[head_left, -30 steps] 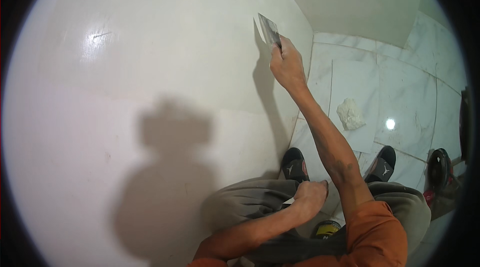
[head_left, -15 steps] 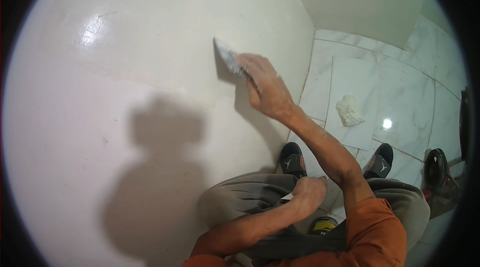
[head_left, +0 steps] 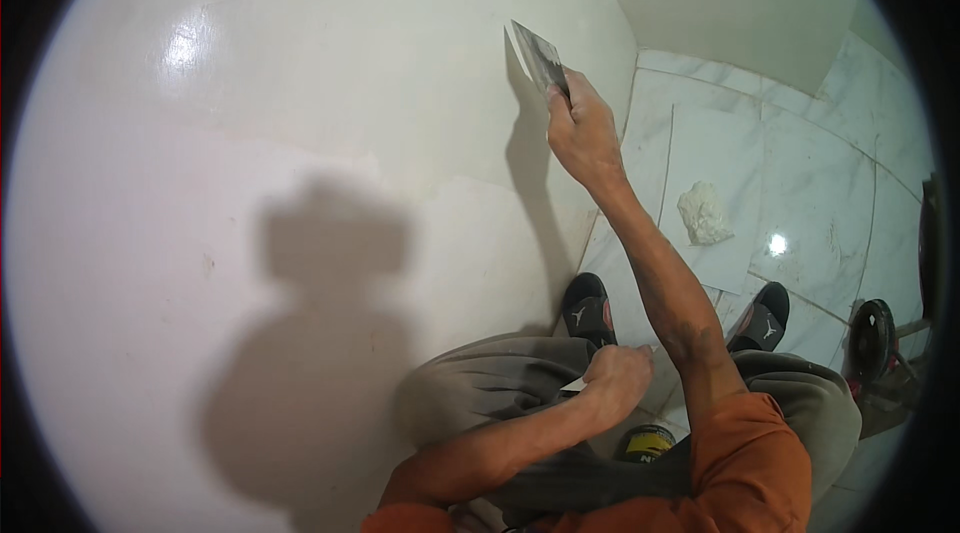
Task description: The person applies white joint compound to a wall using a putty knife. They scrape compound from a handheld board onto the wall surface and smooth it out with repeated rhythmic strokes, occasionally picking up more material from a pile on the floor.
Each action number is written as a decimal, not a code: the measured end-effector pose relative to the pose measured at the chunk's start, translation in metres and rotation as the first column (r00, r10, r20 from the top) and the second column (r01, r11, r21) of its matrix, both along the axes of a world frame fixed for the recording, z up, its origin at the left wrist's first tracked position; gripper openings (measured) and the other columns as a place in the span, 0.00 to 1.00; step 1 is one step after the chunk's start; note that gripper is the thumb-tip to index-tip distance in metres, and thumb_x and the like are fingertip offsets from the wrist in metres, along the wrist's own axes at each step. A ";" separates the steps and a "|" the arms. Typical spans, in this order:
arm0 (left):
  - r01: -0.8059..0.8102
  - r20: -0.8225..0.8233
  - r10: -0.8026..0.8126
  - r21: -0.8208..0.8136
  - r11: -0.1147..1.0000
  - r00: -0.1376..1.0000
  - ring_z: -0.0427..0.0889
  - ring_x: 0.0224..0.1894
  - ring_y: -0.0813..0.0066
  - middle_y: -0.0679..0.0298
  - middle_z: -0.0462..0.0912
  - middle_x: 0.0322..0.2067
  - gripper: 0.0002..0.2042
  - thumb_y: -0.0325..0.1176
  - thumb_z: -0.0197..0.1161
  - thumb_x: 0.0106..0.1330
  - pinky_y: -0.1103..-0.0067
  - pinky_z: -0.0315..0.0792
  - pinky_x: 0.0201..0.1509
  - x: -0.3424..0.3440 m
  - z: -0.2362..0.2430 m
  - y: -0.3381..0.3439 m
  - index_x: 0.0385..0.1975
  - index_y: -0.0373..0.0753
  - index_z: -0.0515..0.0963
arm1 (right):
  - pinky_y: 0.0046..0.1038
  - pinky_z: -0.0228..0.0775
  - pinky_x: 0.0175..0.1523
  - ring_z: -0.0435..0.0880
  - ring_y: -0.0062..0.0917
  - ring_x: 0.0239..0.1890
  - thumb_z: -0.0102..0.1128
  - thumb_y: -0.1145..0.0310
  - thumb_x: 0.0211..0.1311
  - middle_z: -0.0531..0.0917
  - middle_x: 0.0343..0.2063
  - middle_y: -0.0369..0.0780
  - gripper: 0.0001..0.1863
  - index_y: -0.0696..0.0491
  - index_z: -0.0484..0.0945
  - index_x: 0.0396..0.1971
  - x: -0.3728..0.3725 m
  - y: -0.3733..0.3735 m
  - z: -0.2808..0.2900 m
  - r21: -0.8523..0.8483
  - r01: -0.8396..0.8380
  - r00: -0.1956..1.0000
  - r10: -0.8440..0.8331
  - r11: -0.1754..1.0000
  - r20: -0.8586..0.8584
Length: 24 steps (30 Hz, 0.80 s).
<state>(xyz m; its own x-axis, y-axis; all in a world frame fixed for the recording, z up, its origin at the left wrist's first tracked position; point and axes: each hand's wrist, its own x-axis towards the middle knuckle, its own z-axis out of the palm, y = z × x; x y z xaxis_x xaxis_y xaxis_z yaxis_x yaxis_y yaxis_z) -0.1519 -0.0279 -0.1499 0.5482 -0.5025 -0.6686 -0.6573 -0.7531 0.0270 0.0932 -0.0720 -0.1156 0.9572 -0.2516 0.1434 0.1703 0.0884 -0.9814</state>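
Observation:
My right hand (head_left: 585,131) is closed round a putty knife (head_left: 541,58) with a flat grey metal blade. The blade points up and left beside the wall (head_left: 420,83), its shadow falling close by; whether its edge touches the wall I cannot tell. Across the wall's upper part spreads a cream-coloured coat, while the lower part looks pinkish white. My left hand (head_left: 620,380) is closed above my left knee. A thin pale edge pokes out beside it, but the thing itself is mostly hidden by the fingers.
A lump of off-white putty (head_left: 704,214) lies on a white sheet (head_left: 705,143) over the marble-like floor tiles (head_left: 815,193). Between my legs stands a dark can (head_left: 648,443) with a yellow label. At the right is a black round object (head_left: 872,338). Slippers (head_left: 588,310) are on my feet.
My right hand has moved up and to the right along the wall with the putty knife, and the blade has turned to show its flat face. My left hand has barely moved.

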 end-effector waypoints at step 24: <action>-0.256 -0.129 0.260 0.045 0.966 0.957 0.89 0.33 0.62 0.61 0.88 0.37 0.15 0.27 0.68 0.53 0.67 0.83 0.24 -0.010 -0.021 0.000 0.41 0.34 0.81 | 0.38 0.71 0.48 0.81 0.43 0.40 0.49 0.80 0.64 0.80 0.41 0.52 0.18 0.62 0.72 0.54 -0.014 0.013 0.040 -0.109 0.174 0.878 -0.105 0.979 0.467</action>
